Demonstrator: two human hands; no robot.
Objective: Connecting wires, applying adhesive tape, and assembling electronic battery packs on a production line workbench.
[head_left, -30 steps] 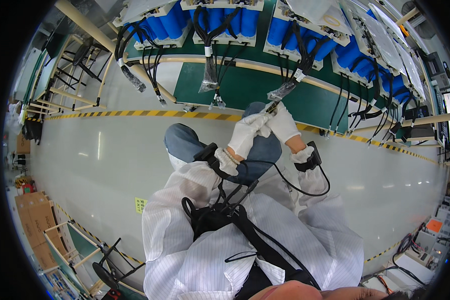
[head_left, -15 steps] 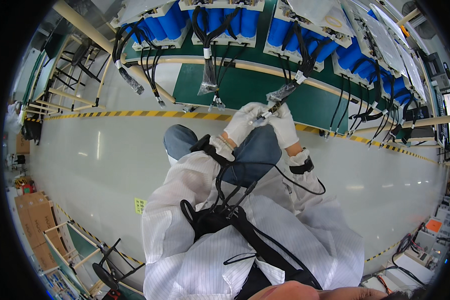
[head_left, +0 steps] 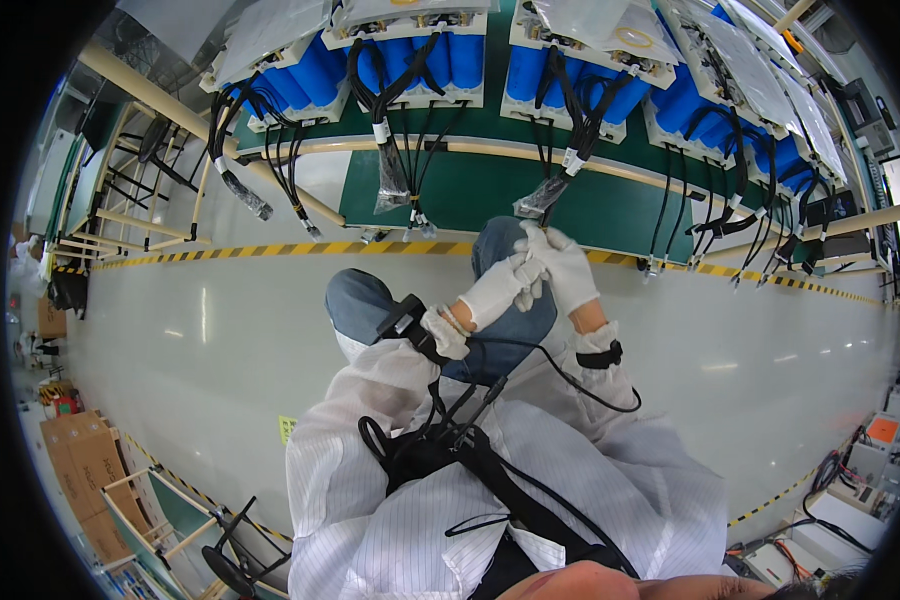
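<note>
Several blue cylindrical cells sit in the white-framed battery pack [head_left: 580, 78] ahead of me. From it hangs a bundle of black cables [head_left: 580, 130], its lower end wrapped in a clear plastic bag [head_left: 542, 196]. Just below that bag is my right hand [head_left: 565, 270] in a white glove, its fingers closed at the lower end of thin dark cables. My left hand [head_left: 498, 290], also gloved, presses its bent fingers against the right one, over my knee. Whatever lies between the left fingers is hidden by the gloves.
More battery packs [head_left: 420, 65] with dangling cables line the green bench [head_left: 440, 185], which has a beige tube rail [head_left: 475, 148]. Yellow-black tape [head_left: 300, 248] crosses the floor beneath. A stool [head_left: 232, 560] and cardboard boxes [head_left: 85, 480] stand at the lower left.
Both hands have come down and nearer to me, and the left now meets the right one's fingers lower down. The cable ends seen between them earlier are mostly covered. The view has shifted slightly.
</note>
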